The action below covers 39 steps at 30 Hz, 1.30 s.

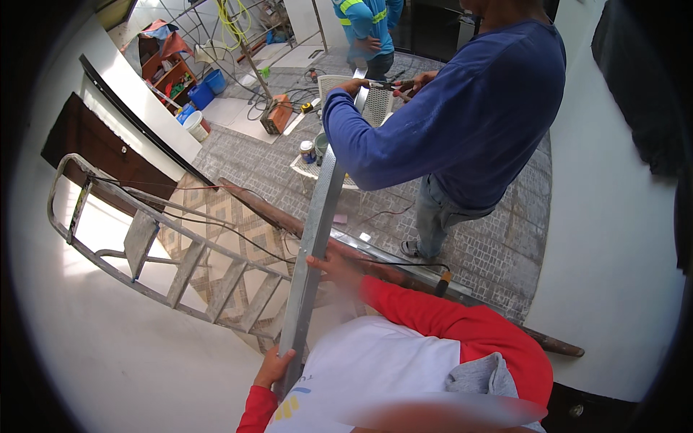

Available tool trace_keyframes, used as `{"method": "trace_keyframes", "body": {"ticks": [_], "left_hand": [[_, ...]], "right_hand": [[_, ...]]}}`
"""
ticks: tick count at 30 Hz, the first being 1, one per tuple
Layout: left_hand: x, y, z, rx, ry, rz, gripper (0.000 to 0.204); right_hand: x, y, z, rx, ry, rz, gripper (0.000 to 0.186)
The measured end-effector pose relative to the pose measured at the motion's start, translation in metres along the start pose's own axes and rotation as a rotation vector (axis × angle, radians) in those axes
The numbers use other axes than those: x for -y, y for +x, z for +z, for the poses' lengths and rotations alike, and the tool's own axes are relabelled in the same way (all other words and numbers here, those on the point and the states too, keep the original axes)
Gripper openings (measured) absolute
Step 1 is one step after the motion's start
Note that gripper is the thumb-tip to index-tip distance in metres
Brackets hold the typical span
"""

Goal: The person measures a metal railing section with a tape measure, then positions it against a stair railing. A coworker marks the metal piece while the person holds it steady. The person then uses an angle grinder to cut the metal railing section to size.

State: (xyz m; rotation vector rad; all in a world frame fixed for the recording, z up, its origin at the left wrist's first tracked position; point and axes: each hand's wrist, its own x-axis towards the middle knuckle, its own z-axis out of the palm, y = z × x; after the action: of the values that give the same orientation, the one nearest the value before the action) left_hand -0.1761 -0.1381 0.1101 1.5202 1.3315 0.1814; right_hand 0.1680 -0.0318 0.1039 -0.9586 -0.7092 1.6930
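The long channel [317, 209] is recorded as bare metal, smooth and dully glossy. Left of the channel, a matt, scuffed metal finish is shown by the ladder [186, 274]. Beneath the channel, a brown pole [263, 208] is noted as dull (wood or rusted metal cannot be determined). Right of the channel, perforated plastic is seen in the chair back [376, 110], matt cloth in the red sleeve [440, 310].

Red sleeves [440, 312] on a white shirt front [390, 361]
A yellow-and-blue print [288, 409] marks it near their left hand [273, 367].
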Motion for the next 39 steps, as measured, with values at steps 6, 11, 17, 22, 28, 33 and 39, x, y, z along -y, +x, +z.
{"method": "trace_keyframes", "body": {"ticks": [6, 11, 17, 22, 28, 33, 39], "left_hand": [[-0.001, -0.001, -0.002, 0.011, -0.035, -0.005, 0.064], [-0.002, -0.002, -0.002, 0.025, -0.058, -0.002, 0.064], [-0.004, -0.003, -0.002, 0.039, 0.015, -0.045, 0.065], [-0.006, -0.008, 0.002, -0.001, -0.027, 0.02, 0.075], [0.017, -0.001, 0.0, 0.013, -0.048, 0.021, 0.065], [0.022, -0.003, -0.006, -0.009, 0.0, -0.065, 0.06], [-0.004, -0.012, 0.002, -0.128, 0.027, -0.109, 0.052]], "right_hand": [[0.004, -0.008, 0.001, -0.001, 0.004, -0.007, 0.088], [0.008, -0.015, 0.002, -0.001, 0.003, -0.025, 0.089], [0.009, -0.016, 0.005, -0.013, 0.0, -0.032, 0.09], [0.007, -0.017, 0.005, 0.001, -0.005, -0.038, 0.091], [0.005, -0.013, 0.005, 0.001, -0.016, -0.018, 0.095], [0.007, -0.011, 0.007, 0.049, -0.039, -0.036, 0.107], [0.006, -0.008, 0.01, 0.032, -0.072, -0.043, 0.117]]}}
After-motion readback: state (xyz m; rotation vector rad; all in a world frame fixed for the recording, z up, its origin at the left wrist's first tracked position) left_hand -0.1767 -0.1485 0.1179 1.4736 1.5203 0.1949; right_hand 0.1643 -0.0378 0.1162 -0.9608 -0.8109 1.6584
